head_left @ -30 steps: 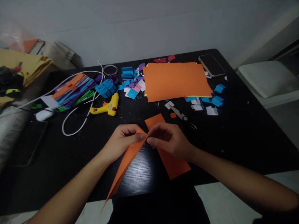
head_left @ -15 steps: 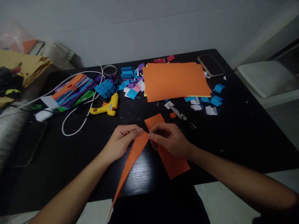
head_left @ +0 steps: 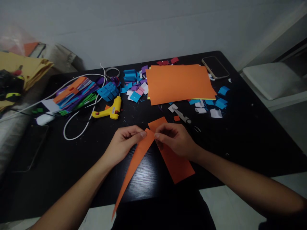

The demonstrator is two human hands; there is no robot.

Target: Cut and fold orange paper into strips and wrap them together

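Observation:
A long orange paper strip [head_left: 136, 161] is pinched at its upper end between both hands, its narrow tail hanging past the table's front edge. My left hand [head_left: 126, 142] grips the upper left corner with thumb and fingers. The fingertips of my right hand [head_left: 174, 139] close on the upper right corner. Beneath my right hand, a second orange paper piece [head_left: 177, 167] lies flat on the dark table, partly covered by the hand. Scissors [head_left: 182, 116] rest just beyond, next to a small orange paper scrap [head_left: 177, 118].
A stack of orange sheets [head_left: 179, 83] lies at the back among blue, white and red paper bits. To the left are a yellow glue gun [head_left: 109, 110], a white cable [head_left: 66, 127] and bundled coloured strips [head_left: 76, 92]. A phone [head_left: 216, 67] sits at the far right corner.
My right hand has risen slightly, and the strip's upper end has lifted and turned a little with it. My left hand stays nearly in place.

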